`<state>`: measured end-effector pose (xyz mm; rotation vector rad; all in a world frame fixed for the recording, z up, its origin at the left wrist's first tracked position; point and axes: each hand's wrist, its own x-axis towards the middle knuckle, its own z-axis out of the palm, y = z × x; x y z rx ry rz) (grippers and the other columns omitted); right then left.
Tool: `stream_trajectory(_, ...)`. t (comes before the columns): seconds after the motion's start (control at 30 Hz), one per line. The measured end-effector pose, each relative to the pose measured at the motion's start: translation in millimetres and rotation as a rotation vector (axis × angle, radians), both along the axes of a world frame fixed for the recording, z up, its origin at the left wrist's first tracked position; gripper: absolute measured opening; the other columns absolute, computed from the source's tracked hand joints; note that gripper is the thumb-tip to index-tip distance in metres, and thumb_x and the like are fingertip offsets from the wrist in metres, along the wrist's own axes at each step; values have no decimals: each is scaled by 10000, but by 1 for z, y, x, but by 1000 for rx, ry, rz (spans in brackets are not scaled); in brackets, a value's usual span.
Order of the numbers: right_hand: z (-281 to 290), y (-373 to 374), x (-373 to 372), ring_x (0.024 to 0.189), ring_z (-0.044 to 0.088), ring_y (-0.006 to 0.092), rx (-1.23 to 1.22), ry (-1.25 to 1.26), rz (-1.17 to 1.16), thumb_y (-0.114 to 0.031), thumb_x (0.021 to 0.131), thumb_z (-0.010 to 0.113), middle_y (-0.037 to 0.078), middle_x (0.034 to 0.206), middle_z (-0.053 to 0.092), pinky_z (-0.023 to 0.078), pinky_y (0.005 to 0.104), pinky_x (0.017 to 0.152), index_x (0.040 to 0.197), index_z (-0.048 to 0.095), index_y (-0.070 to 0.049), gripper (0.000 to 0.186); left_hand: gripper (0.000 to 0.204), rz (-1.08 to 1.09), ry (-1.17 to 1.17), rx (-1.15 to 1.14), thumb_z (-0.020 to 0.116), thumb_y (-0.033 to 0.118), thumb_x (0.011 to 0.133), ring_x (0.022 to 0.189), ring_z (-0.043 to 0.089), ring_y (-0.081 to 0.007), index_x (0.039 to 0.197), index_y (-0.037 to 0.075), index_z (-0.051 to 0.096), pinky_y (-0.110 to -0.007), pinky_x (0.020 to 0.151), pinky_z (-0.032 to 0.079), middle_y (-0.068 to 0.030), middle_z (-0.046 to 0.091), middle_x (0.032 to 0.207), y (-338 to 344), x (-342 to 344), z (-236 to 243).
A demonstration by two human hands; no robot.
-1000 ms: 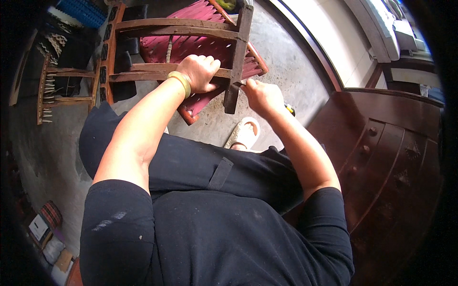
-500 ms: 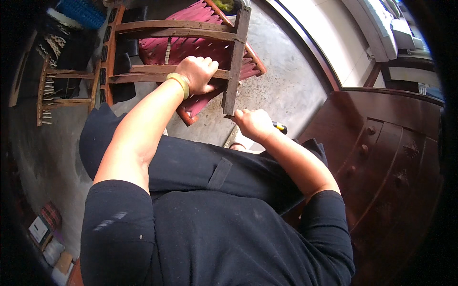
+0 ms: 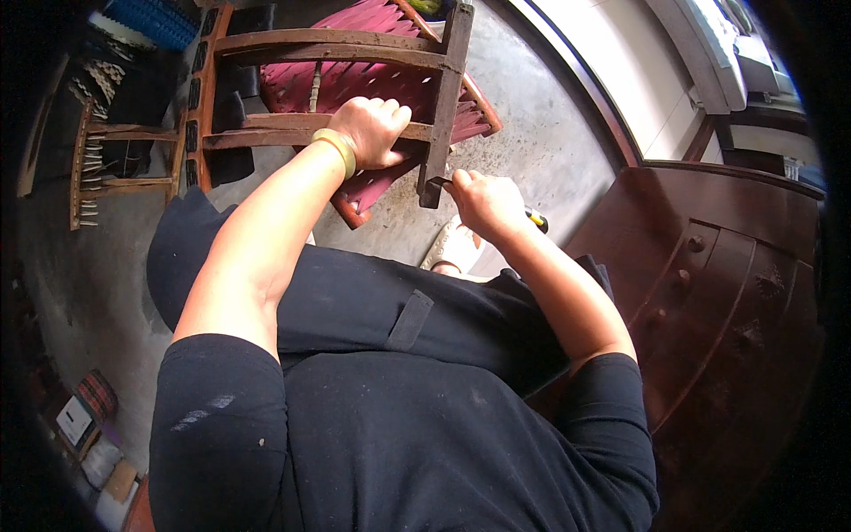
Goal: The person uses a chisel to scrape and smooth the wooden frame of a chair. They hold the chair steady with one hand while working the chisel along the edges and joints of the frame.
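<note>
A wooden frame (image 3: 355,54) is gripped at a rail by the left hand (image 3: 368,133), over a pink-strapped seat (image 3: 377,84); a yellow-and-black-handled tool (image 3: 536,218) is clasped in the right hand (image 3: 486,206), its tip held at the frame's crossbar end.

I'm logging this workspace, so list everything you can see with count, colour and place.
Frame: 1, brown, top centre
Seat: 1, pink straps, behind the frame
Second frame: 1, light brown, left
Tool: 1, black and yellow handle, right of the frame's lower end
Blue item: 1, blue, top left, kind unclear
Furniture: 1, dark red-brown, right
Floor: 1, grey, around the frames
Oddments: several, mixed colours, lower left, too small to name
Shoe: 1, cream, below the frame
Bangle: 1, yellowish, left wrist
Shirt: 1, black, bottom centre
Trousers: 1 pair, black, centre
Left grip: 1, bare, closed on the frame's lower rail
Right grip: 1, bare, around the tool
</note>
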<state>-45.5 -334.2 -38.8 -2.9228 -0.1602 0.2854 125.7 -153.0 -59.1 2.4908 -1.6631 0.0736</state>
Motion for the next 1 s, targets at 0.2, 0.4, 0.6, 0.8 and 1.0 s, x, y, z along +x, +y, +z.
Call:
stream_trajectory(0.2, -1, -4, -7, 662, 652, 343, 13, 10, -31, -335, 950, 499, 153, 753, 640, 507, 456, 570, 888, 535, -61, 283, 492, -4, -10, -31, 807, 363, 564, 778, 630, -247, 860, 83, 531, -351, 678, 511, -75, 582, 813, 0, 0, -1)
stream_trajectory(0.4, -8, -3, -15, 652, 645, 355, 53, 59, -49, -327, 945, 511, 159, 733, 635, 501, 468, 571, 894, 538, -55, 278, 487, -9, -6, -30, 803, 364, 569, 774, 629, -249, 858, 85, 529, -353, 677, 511, -74, 582, 810, -1, 0, -2)
stream_trajectory(0.6, -6, -3, -10, 651, 646, 362, 89, 25, -93, -314, 945, 514, 165, 710, 640, 505, 463, 581, 843, 546, -51, 284, 486, -9, -10, -26, 802, 370, 576, 779, 630, -247, 861, 88, 528, -355, 678, 510, -75, 583, 816, 0, 0, 0)
stream_trajectory(0.8, -6, 2, -16, 664, 644, 371, 86, 65, -90, -325, 940, 522, 161, 721, 648, 506, 469, 590, 828, 549, -49, 299, 487, -6, -5, -33, 802, 367, 574, 778, 627, -248, 862, 86, 529, -357, 671, 507, -73, 580, 811, 1, 2, -3)
stream_trajectory(1.0, -10, 0, -19, 629, 624, 377, 136, 15, -68, -296, 937, 545, 173, 674, 611, 481, 468, 553, 795, 515, -55, 281, 489, -4, -3, -30, 803, 365, 569, 772, 626, -252, 862, 85, 529, -357, 676, 510, -74, 581, 808, 0, 0, -2)
